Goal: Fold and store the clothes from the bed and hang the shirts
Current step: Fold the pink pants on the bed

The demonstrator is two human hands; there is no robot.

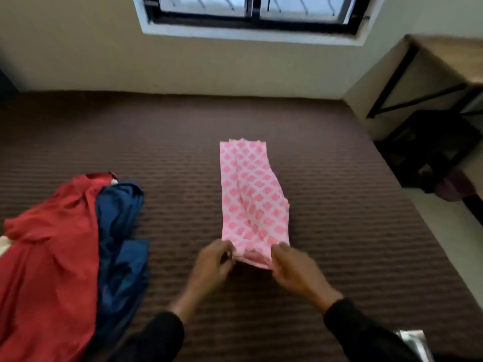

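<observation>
A dark-framed window (252, 9) with white bars sits in the beige wall (104, 56) at the far side, a light wooden surface (454, 54) on thin black metal legs stands at right, and dark blurred clutter (431, 152) lies beneath it

No readable text, label, brand, number or sign anywhere; only a repeated pink diamond print on the folded garment (252, 194) at about 12 o'clock from the hands; too blurred to tell any marking on the silvery packet (413, 340) at 5 o'clock.
</observation>
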